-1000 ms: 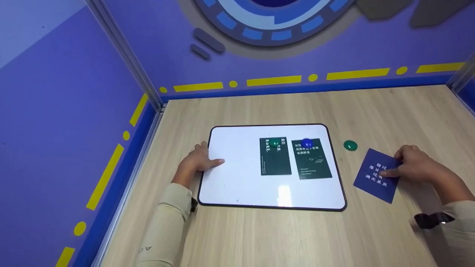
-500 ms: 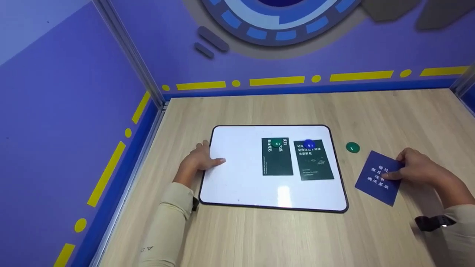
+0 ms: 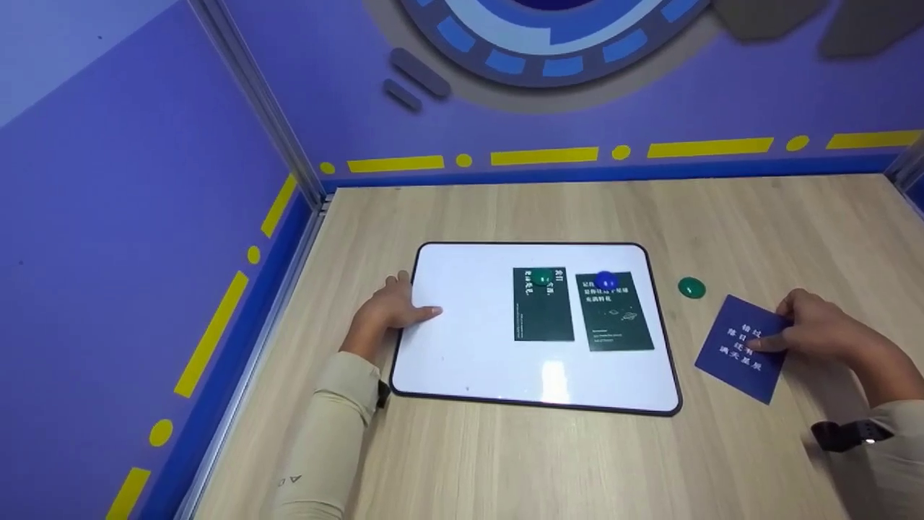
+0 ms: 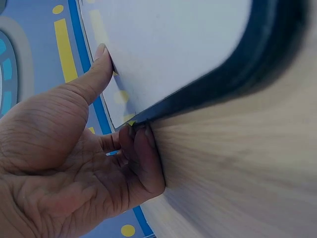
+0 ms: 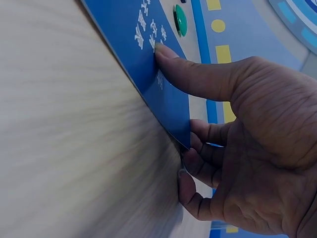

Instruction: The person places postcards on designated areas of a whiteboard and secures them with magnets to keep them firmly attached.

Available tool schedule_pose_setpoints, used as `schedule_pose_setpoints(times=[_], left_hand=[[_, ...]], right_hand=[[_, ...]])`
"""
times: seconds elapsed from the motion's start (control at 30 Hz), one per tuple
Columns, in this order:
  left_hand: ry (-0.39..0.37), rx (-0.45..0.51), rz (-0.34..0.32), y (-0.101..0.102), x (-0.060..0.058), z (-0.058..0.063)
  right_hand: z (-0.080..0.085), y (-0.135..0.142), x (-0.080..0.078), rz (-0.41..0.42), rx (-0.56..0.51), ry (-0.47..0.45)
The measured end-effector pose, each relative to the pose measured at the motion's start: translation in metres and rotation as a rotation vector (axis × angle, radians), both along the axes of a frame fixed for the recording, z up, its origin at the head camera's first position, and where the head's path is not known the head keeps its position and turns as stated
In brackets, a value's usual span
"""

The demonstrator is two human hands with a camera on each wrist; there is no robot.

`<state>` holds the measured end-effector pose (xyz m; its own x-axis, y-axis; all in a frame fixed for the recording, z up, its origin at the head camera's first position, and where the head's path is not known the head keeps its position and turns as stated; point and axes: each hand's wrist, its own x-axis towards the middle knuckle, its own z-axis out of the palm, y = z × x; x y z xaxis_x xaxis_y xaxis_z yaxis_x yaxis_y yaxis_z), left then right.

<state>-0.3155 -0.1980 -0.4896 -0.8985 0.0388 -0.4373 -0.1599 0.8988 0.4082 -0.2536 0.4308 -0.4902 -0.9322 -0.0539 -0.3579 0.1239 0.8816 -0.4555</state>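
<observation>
My left hand (image 3: 390, 307) grips the left edge of a whiteboard (image 3: 462, 361) with a black rim. Its thumb lies on the white face, and in the left wrist view the other fingers curl at the rim's side. On the board are two dark green cards, the left card (image 3: 541, 318) under a green round magnet (image 3: 542, 277) and the right card (image 3: 617, 332) under a blue round magnet (image 3: 606, 280). Right of the board, my right hand (image 3: 826, 328) pinches a blue card (image 3: 736, 368) with white characters, thumb on top and fingers at its right edge.
Another green round magnet (image 3: 691, 287) lies on the wooden table (image 3: 563, 462) between the board and the blue card. Purple-blue panels (image 3: 180, 217) with yellow marks stand along the left and back of the table.
The head view has shifted slightly, so everything appears a little further right. Both hands keep their holds on the whiteboard and the blue card.
</observation>
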Motion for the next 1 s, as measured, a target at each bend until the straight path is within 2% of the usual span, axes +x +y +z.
schedule_pose_setpoints(times=[0.17,0.63,0.83,1.0], left_hand=[[-0.004,0.001,0.019,0.001,0.001,0.001],[-0.006,0.023,0.019,0.002,0.000,-0.002],[-0.017,0.024,0.034,-0.001,-0.001,-0.003],[-0.006,0.013,0.018,0.000,-0.003,-0.002]], right_hand=[[-0.001,-0.001,0.001,-0.008,-0.002,0.008],[-0.004,0.002,0.006,-0.052,-0.048,-0.008],[-0.003,0.002,0.011,-0.070,-0.058,0.125],[-0.002,0.002,0.017,-0.102,-0.051,0.215]])
